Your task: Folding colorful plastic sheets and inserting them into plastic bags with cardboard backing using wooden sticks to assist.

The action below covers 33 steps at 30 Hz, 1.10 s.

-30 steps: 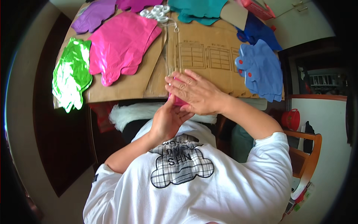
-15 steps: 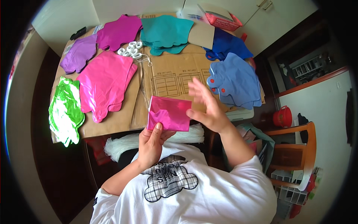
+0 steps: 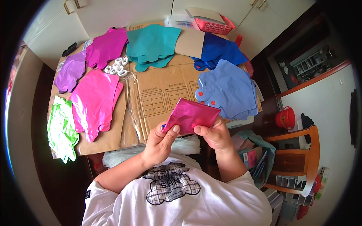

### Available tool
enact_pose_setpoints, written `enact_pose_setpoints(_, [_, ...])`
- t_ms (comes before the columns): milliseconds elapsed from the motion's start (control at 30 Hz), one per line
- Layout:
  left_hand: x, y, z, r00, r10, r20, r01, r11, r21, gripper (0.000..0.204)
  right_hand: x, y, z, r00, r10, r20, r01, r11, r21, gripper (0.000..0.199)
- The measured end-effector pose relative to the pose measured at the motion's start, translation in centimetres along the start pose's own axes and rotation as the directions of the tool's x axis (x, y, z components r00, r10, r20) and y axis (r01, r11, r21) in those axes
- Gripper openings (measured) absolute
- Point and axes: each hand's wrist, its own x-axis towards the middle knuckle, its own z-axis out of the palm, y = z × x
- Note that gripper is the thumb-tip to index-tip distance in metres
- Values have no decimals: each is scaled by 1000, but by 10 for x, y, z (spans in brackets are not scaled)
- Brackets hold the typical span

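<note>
A shiny magenta foil balloon (image 3: 193, 115), folded into a flat rectangle, is held above the table's near edge. My left hand (image 3: 161, 142) pinches its lower left corner, thumb on top and fingers underneath. A small blue spot shows beside that thumb; I cannot tell what it is. My right hand (image 3: 215, 133) grips the lower right side, thumb on the foil, other fingers mostly hidden behind. Flat foil balloons lie around the table: bright pink (image 3: 96, 100), green (image 3: 62, 130), purple (image 3: 71, 71), magenta (image 3: 106, 47), teal (image 3: 152, 43), dark blue (image 3: 222, 51) and light blue with red dots (image 3: 230, 88).
Cardboard (image 3: 151, 84) covers the table. Small white string rolls (image 3: 118, 67) lie between the piles. A brown card (image 3: 189, 43) and a red basket (image 3: 215, 25) sit at the back. A bundle of white strands (image 3: 151, 152) is below the near edge. A wooden chair (image 3: 301, 158) stands right.
My right hand, open and apart from the foil half a second ago, has come down and taken its right side. The packet is now tilted, and the view has shifted.
</note>
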Motion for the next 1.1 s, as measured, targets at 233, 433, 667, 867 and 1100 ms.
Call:
enact_pose_setpoints(233, [48, 5, 4, 997, -18, 81, 17, 1000, 7, 32, 21, -15, -35, 978, -202, -52, 190, 967, -172, 8])
enact_pose_setpoints(433, [207, 24, -55, 872, 179, 456, -481, 133, 867, 37, 30, -47, -94, 892, -307, -332, 199, 926, -321, 3])
enact_pose_setpoints(667, [331, -17, -100, 806, -39, 590, -524, -509, 683, 33, 24, -58, -109, 854, -326, -406, 210, 929, -304, 5])
enact_pose_setpoints(867, [331, -21, -80, 835, -188, 517, -543, -430, 721, 14, 11, -49, -128, 815, -276, -509, 173, 955, -241, 6])
enact_pose_setpoints(1100, [336, -4, -73, 907, -129, 402, -413, -76, 908, 19, 11, -42, -124, 835, -276, -475, 195, 957, -213, 9])
